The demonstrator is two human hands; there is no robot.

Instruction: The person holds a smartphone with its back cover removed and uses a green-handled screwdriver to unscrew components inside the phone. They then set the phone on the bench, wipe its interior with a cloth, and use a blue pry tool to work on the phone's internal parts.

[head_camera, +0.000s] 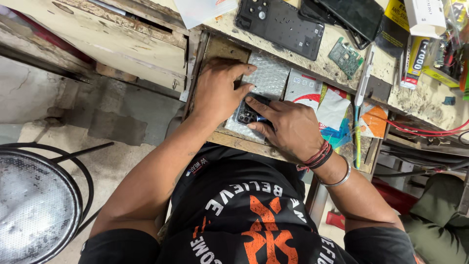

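Both hands in the open drawer: my left grip [217,90] is flat on the bubble wrap [268,78], my right grip [288,127] pinching the dark phone [249,115] between them. It looks slick and fragile, so I'd hold its edges.

Worn wooden workbench [122,44]; grey concrete floor [44,98]; round metal stool [34,205].

dark phone back cover [279,22] | green circuit board [345,57] | round metal stool [34,205]
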